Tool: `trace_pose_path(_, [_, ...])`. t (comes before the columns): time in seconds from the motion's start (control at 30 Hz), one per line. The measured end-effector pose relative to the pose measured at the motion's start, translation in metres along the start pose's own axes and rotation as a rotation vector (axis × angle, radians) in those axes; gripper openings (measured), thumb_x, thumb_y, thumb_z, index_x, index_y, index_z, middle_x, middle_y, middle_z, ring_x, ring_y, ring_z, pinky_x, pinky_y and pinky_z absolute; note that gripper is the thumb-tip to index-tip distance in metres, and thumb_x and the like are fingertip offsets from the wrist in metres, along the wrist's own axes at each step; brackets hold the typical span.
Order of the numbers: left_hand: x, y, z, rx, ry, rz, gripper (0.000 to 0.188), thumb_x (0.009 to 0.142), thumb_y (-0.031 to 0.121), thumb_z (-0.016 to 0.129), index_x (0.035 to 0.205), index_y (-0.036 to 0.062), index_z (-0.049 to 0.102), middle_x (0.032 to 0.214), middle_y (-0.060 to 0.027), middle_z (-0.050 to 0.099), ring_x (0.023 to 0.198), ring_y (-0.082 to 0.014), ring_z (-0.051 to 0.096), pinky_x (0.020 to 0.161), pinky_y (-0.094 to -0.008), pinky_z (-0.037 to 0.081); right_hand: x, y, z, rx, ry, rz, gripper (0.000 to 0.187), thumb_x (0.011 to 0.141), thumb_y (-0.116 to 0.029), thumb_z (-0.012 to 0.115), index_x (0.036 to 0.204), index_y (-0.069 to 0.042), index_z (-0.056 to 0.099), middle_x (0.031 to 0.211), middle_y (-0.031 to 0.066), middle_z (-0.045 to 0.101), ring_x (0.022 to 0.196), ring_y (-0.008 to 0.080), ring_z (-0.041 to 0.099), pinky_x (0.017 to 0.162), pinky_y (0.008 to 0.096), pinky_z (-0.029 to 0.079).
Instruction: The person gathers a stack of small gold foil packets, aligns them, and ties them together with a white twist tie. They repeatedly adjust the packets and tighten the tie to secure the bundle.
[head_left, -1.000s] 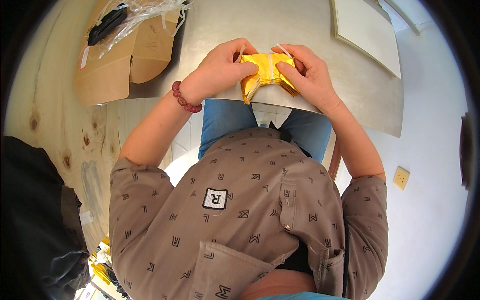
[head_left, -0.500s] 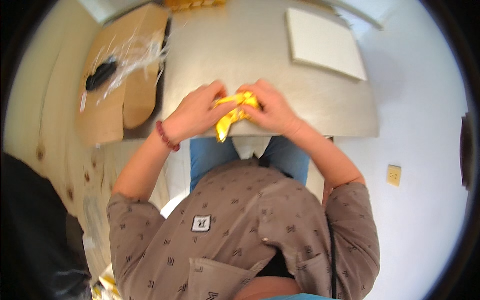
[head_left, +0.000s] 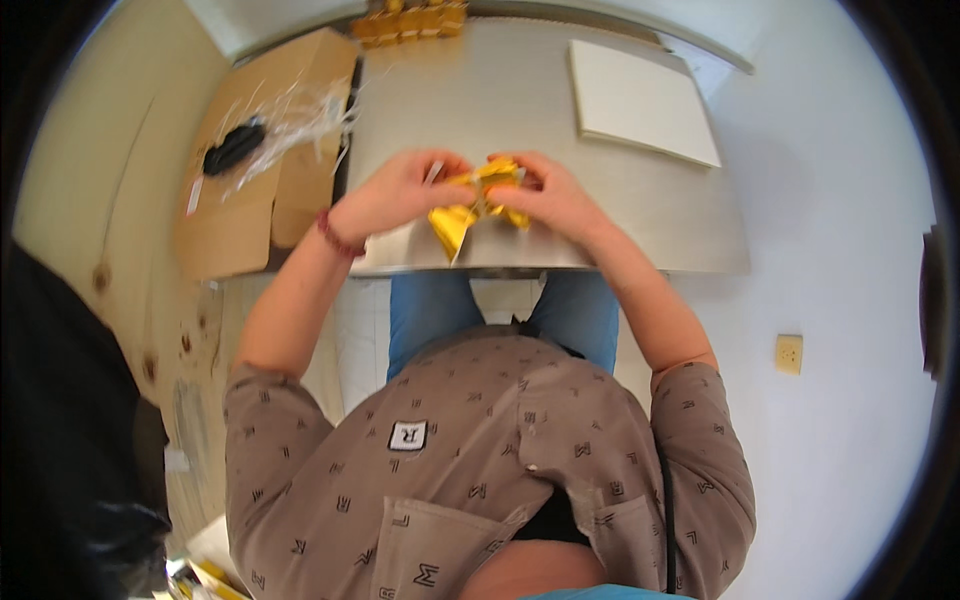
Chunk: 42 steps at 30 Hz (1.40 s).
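Between my two hands is a shiny, crumpled piece of gold foil wrapping [head_left: 453, 232], above the front edge of the metal table [head_left: 450, 110]. My left hand [head_left: 405, 192] pinches it from the left, thumb along the near side. From the right, my right hand [head_left: 550, 195] grips the other end with thumb and fingers. A pointed flap of foil hangs down below my left thumb. Whether the foil has anything inside cannot be made out.
At the table's left is a cardboard box [head_left: 235, 215] with clear plastic strips [head_left: 300, 125] and a black object [head_left: 234, 149] on it. Several gold-wrapped pieces [head_left: 410, 25] stand in a row at the back. A flat white board [head_left: 643, 103] lies at the right.
The foil is more spread between my hands, and its hanging flap looks wider. My hands have kept their hold. The whole view has shifted slightly, showing more of the far table.
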<state>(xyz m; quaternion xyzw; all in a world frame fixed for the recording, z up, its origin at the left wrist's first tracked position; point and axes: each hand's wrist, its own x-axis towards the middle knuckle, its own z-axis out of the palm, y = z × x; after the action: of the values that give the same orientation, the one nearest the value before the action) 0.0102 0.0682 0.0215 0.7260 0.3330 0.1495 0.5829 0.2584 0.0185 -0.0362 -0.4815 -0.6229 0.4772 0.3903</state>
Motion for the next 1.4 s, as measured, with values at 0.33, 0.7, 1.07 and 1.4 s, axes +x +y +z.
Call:
trace_pose_path(0.33, [0.002,0.034,-0.014,0.032,0.194,0.171,0.055,0.094,0.024,0.076,0.138,-0.0005,0.055,0.125,-0.0085,0.065,0.111,-0.0137,0.063,0.095,-0.0290,0.051,0.006,-0.036,0.002,0.308,0.091,-0.040,0.033,0.096,-0.025,0.073,0.121,-0.005,0.067,0.102,-0.0011,0.068,0.090,0.0054,0.059,0.078,0.0229,0.048])
trace_pose_path(0.7, [-0.023,0.030,0.010,-0.309,0.324,0.360,0.059,0.095,0.014,0.072,0.149,0.0077,0.048,0.122,-0.0034,0.065,0.106,-0.0087,0.061,0.088,-0.0247,0.050,0.005,-0.065,0.007,0.411,0.210,-0.144,0.032,0.092,-0.026,0.078,0.115,-0.005,0.070,0.092,-0.0027,0.068,0.078,0.0035,0.056,0.065,0.0203,0.042])
trace_pose_path(1.07, [-0.017,0.019,0.019,-0.333,0.474,0.449,0.034,0.095,0.009,0.070,0.129,0.0074,0.063,0.105,0.0002,0.069,0.090,-0.0038,0.063,0.071,-0.0200,0.051,0.008,-0.064,0.012,0.431,0.197,-0.099,0.031,0.093,-0.025,0.078,0.114,-0.004,0.070,0.092,-0.0021,0.068,0.079,0.0040,0.056,0.068,0.0208,0.044])
trace_pose_path(1.4, [-0.004,0.004,0.027,-0.481,0.509,0.452,0.025,0.098,0.004,0.066,0.123,0.0034,0.064,0.117,-0.0021,0.066,0.103,-0.0078,0.062,0.087,-0.0232,0.052,0.010,-0.061,0.016,0.424,0.229,-0.047,0.031,0.092,-0.026,0.078,0.113,-0.004,0.071,0.092,-0.0024,0.068,0.080,0.0039,0.056,0.069,0.0209,0.043])
